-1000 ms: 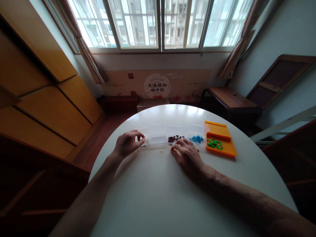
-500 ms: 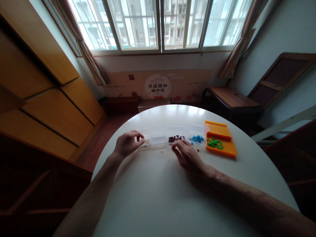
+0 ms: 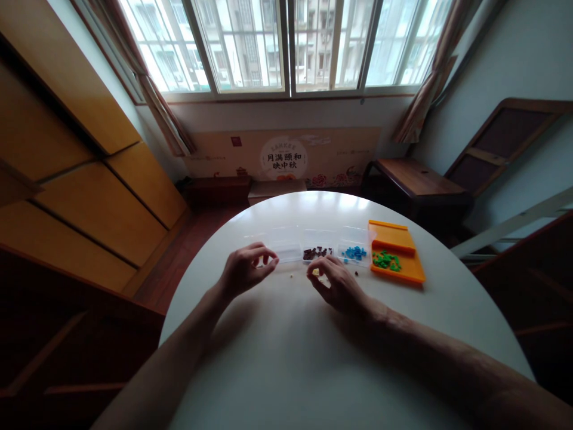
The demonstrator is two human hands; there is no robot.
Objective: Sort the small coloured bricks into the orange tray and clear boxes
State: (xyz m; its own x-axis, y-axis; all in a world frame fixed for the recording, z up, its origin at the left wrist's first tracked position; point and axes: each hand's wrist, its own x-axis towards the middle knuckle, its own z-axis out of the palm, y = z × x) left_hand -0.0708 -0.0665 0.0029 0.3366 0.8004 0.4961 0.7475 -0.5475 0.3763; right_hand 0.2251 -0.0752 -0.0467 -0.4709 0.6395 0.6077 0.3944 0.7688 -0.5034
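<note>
My left hand [image 3: 248, 272] hovers in front of a clear plastic box [image 3: 286, 254], thumb and forefinger brought together in a pinch. Whatever sits at its fingertips is too small to make out. My right hand [image 3: 335, 283] is curled by the box of dark brown pieces [image 3: 317, 253], its thumb and fingertips closed together. Small yellow pieces [image 3: 316, 272] show within the loop of its fingers; I cannot tell if they are held or lie behind. Blue pieces [image 3: 354, 254] fill part of another clear box beyond that hand.
On the right of the white round table [image 3: 268, 358] lies an orange tray [image 3: 414, 272] with green pieces [image 3: 386, 261]. A tiny pale piece [image 3: 292, 276] and a dark one [image 3: 356, 273] rest on the tabletop. A wooden stool [image 3: 416, 176] stands behind.
My left hand has moved right, away from the left-hand box with yellow bits. My right hand has shifted slightly, and yellow now shows between its fingers. The view has tilted a little.
</note>
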